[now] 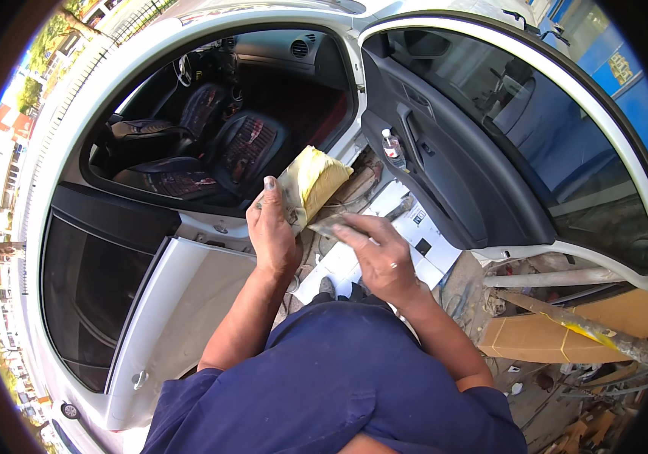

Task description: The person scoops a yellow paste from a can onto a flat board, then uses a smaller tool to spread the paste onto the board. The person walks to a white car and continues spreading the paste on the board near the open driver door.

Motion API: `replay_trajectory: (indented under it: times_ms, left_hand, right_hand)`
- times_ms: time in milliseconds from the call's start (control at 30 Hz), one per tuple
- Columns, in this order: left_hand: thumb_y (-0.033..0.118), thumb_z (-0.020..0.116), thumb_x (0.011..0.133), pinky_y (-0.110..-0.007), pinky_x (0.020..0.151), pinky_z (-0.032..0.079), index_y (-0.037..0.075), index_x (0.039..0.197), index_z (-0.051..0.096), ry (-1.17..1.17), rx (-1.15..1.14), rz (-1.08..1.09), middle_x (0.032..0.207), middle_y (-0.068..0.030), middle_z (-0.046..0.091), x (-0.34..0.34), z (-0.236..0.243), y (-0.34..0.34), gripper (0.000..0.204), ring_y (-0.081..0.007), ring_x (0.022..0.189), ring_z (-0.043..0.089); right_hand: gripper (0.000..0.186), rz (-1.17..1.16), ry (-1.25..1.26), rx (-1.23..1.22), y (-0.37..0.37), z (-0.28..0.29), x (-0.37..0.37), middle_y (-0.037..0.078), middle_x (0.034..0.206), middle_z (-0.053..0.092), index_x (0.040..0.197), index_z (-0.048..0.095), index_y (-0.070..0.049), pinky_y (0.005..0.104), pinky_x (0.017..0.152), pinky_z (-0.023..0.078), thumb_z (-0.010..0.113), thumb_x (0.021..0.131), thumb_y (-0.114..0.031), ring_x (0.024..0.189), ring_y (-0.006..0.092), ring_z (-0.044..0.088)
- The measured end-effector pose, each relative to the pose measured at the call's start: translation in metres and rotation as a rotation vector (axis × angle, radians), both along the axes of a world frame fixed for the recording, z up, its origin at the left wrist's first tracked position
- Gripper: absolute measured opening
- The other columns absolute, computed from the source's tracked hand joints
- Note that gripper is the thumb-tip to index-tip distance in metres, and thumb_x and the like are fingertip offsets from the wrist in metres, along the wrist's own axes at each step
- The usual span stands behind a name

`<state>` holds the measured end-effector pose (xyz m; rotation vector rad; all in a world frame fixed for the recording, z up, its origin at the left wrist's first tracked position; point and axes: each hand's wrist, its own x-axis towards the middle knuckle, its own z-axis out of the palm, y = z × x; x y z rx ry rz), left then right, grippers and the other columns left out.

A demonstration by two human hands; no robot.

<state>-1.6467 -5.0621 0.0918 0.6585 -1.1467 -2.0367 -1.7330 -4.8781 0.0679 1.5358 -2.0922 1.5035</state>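
My left hand (pixel 269 231) is closed around the near edge of a flat board smeared with yellow putty (pixel 322 178), its thumb up along the side. The board is tilted up in front of the car's open doorway. In my right hand (pixel 381 257) is a flat, putty-stained scraper (pixel 328 225), pinched between thumb and fingers. Its blade lies close to the lower corner of the board; whether the two touch I cannot tell.
A white car's open front door (pixel 460 174) stands at right, a bottle (pixel 392 147) in its pocket. Patterned seats (pixel 244 147) show inside. The rear door (pixel 180 303) is at left. White sheets (pixel 339 265) cover the ground; cardboard (pixel 543 337) and a pole (pixel 627 344) lie lower right.
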Motion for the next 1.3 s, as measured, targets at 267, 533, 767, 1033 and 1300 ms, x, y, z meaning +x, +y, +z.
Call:
replay_trajectory:
  times_ms: [267,533,767,1033,1300]
  left_hand:
    - [0.039,0.051,0.120,-0.026,0.078,0.046,-0.010,0.129,0.072,-0.166,-0.948,-0.028,0.097,-0.0061,0.067,0.004,0.003,0.018,0.054,-0.0111,0.087,0.057]
    - [0.041,0.054,0.119,-0.023,0.080,0.049,-0.005,0.113,0.074,-0.127,-0.456,0.079,0.101,-0.0034,0.071,0.005,-0.004,-0.005,0.051,-0.0066,0.087,0.059]
    - [0.039,0.055,0.118,-0.042,0.099,0.064,-0.009,0.123,0.069,0.052,0.269,-0.215,0.116,-0.0184,0.078,0.009,-0.003,0.004,0.050,-0.0265,0.106,0.079]
    - [0.039,0.059,0.116,-0.042,0.099,0.064,-0.007,0.125,0.069,0.105,0.311,-0.221,0.118,-0.0194,0.079,0.016,-0.005,-0.015,0.048,-0.0284,0.104,0.081]
    - [0.040,0.056,0.118,-0.037,0.088,0.064,-0.007,0.120,0.070,0.064,0.131,-0.146,0.113,-0.0162,0.078,0.006,-0.005,-0.016,0.049,-0.0220,0.096,0.077]
  right_hand:
    - [0.035,-0.033,-0.193,-0.115,-0.013,0.033,-0.013,0.019,0.129,0.076,0.139,0.072,0.000,0.0412,0.099,0.061,0.063,0.105,0.003,0.117,0.0340,0.075]
    - [0.032,0.047,-0.233,-0.076,0.007,0.016,-0.017,0.019,0.127,0.078,0.134,0.073,0.001,0.0443,0.099,0.062,0.064,0.103,0.004,0.117,0.0348,0.076]
    - [0.042,0.073,-0.835,-0.452,-0.017,0.034,-0.019,0.016,0.135,0.071,0.156,0.053,0.003,0.0332,0.090,0.063,0.048,0.119,-0.016,0.114,0.0195,0.074]
    - [0.037,0.001,-0.013,0.031,0.008,0.008,-0.035,0.021,0.133,0.076,0.141,0.071,0.000,0.0432,0.102,0.062,0.065,0.104,0.002,0.121,0.0374,0.076]
    - [0.047,-0.197,0.299,0.059,-0.038,0.019,0.018,0.017,0.145,0.067,0.137,0.080,-0.018,0.0492,0.112,0.054,0.074,0.096,0.002,0.132,0.0406,0.063]
